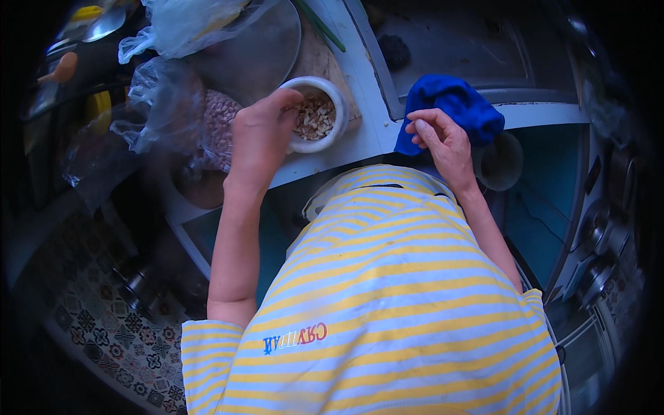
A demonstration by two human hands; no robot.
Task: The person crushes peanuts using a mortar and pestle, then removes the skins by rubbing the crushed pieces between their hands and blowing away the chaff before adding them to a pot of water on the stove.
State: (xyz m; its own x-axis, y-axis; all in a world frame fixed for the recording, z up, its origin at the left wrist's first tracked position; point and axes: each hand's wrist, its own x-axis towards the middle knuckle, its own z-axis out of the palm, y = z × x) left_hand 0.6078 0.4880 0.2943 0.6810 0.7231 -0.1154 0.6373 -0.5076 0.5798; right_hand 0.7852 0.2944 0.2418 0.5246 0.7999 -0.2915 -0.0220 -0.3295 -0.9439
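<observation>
A thick-walled white bowl [340,116], which resembles a mortar, holds chopped nuts [315,118]. It stands by the edge of a wooden board [320,59]. My left hand [264,127] is over the bowl's left rim, fingers bent inward and slightly blurred; whether anything is pinched in them is hidden. Just left of that hand lies a clear plastic bag of pinkish shelled peanuts [220,122]. My right hand [443,142] is in front of a crumpled blue cloth [448,101]. Its fingers curl loosely with the thumb against them, and nothing shows in them.
A metal sink [467,46] with a dark scouring pad [393,51] lies beyond the cloth. Green onion leaves [321,26], a round glass lid [254,57] and a plastic bag [192,26] are at the back left. A pale container [500,161] sits under the counter edge.
</observation>
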